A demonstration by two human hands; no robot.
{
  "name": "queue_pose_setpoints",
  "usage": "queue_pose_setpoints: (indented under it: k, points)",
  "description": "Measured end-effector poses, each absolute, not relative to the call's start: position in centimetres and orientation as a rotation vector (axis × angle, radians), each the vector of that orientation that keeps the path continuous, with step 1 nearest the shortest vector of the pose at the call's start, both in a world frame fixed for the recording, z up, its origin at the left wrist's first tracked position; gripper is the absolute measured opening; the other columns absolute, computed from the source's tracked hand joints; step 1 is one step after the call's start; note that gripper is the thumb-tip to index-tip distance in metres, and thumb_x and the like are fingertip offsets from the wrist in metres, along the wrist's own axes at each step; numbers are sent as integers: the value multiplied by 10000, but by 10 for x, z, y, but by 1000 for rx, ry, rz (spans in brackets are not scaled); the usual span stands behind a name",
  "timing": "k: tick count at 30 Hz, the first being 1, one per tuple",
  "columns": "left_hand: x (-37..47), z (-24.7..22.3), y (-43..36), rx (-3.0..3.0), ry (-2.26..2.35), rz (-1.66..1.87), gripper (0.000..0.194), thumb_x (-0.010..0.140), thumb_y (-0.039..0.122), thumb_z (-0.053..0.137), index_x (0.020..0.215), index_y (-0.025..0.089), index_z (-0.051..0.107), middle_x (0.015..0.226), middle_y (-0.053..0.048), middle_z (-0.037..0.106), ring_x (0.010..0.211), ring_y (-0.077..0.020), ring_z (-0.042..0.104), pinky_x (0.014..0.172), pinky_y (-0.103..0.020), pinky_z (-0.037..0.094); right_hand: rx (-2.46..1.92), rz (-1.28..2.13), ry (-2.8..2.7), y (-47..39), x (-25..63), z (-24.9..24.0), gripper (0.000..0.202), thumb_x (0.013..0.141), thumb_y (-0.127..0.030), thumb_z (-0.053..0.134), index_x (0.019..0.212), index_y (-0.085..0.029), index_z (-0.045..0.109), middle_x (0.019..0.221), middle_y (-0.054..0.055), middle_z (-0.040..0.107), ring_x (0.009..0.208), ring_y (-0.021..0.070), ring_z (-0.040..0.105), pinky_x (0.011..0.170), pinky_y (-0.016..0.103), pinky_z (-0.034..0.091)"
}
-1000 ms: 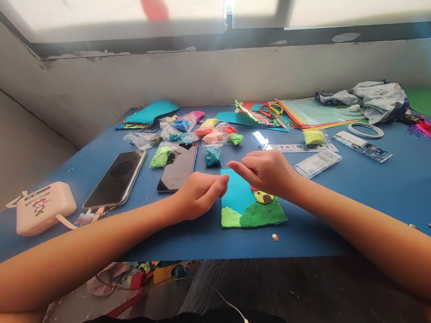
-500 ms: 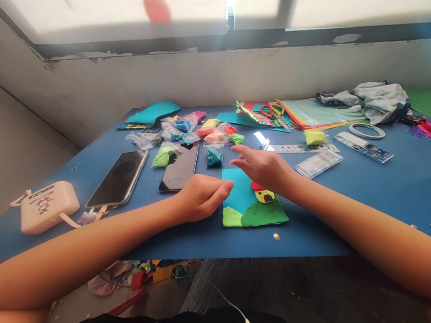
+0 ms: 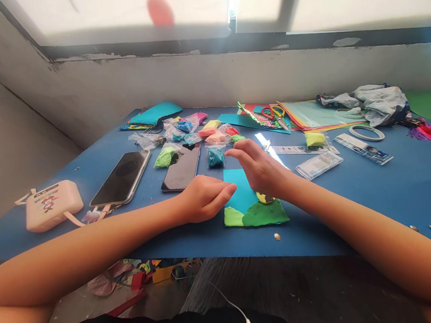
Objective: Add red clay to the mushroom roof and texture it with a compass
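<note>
A small light-blue card (image 3: 236,182) lies near the table's front edge, with a light-green clay patch (image 3: 233,217) and a dark-green clay hill (image 3: 265,214) along its bottom. Above the hill sits a yellow clay face (image 3: 265,197), its top hidden behind my right wrist. My left hand (image 3: 208,199) is closed at the card's left side, thumb pressed on the curled fingers; whatever is inside is hidden. Over the card's upper right hovers my right hand (image 3: 258,166), fingers bent but apart, nothing visible in them. Just beyond it lies a bag of teal clay (image 3: 215,156).
Left of the card lie a dark tablet-like device (image 3: 182,170), a phone (image 3: 120,178) and a pink case (image 3: 54,205). Several bagged clays, scissors (image 3: 275,115) and coloured paper sheets (image 3: 316,113) fill the back. A ruler (image 3: 301,149), clear box (image 3: 319,164) and tape ring (image 3: 366,133) are right.
My right hand has shifted slightly left and up, its fingers bending more, and its wrist now covers the red top of the clay face. The left hand keeps its closed shape.
</note>
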State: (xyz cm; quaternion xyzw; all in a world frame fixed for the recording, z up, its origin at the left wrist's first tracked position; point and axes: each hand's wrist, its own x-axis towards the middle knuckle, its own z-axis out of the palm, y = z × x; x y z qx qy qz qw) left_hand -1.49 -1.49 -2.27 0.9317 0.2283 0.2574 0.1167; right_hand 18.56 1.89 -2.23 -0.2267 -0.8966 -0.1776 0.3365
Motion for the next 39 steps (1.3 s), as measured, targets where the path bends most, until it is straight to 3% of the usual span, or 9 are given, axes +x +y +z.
queue_pose_setpoints:
  k: [3,7,10,14,18,22,32,36,39]
  points:
    - [-16,-23,-15,2742,646,771,475,1026,345,184,596,211,336,491,40,366,457,-114,349,487,-252,299,-520,-445,-2381,23,186,-29,468,864,51,278,1244,-101,503,1236,188,548,1195,208,533,861,347,537]
    - [-17,-24,-15,2759,622,786,462,1025,320,202,602,209,353,498,41,369,464,-114,355,490,-252,306,-558,-503,-2379,23,189,-30,336,990,-131,314,1233,-55,532,966,136,678,857,166,652,669,266,522]
    - [-16,-24,-14,2762,635,781,476,1027,334,189,598,207,351,501,39,368,465,-112,352,489,-252,302,-746,-560,-2402,18,190,-25,546,1033,-410,229,883,-106,657,563,25,582,461,117,481,427,240,310]
    - [-15,-24,-15,2761,651,777,497,1030,360,162,594,207,345,501,35,376,465,-111,357,494,-256,300,-936,-567,-2394,11,190,-15,728,989,-585,136,511,-172,497,371,-24,337,371,90,198,419,253,114]
    - [-15,-23,-15,2759,633,786,498,1031,366,163,595,209,346,494,37,377,457,-111,351,489,-255,299,-914,-517,-2367,9,190,-13,651,962,-628,223,615,-167,523,469,-3,454,416,94,299,445,235,147]
    - [-14,-23,-15,2758,659,769,512,1028,377,158,583,206,345,490,38,369,454,-108,345,484,-255,296,-946,-499,-2422,12,189,-18,552,1005,-502,210,727,-162,544,513,0,464,434,106,319,448,243,153]
    - [-15,-23,-16,2750,658,761,496,1026,364,168,589,207,344,497,38,360,463,-110,336,488,-261,286,-945,-517,-2379,12,188,-16,625,996,-535,209,529,-185,434,400,-18,399,391,92,245,438,233,123]
    - [-14,-22,-16,2736,667,736,498,1023,382,154,587,211,322,489,39,349,454,-111,325,490,-266,276,-1035,-390,-2382,10,188,-14,660,933,-684,204,652,-175,516,483,-4,478,410,97,323,446,235,138]
    - [-14,-22,-16,2748,640,739,485,1024,372,163,589,213,307,485,38,350,452,-114,325,490,-273,267,-1061,-300,-2388,9,189,-11,556,953,-594,262,807,-149,562,594,13,548,453,106,393,450,231,190]
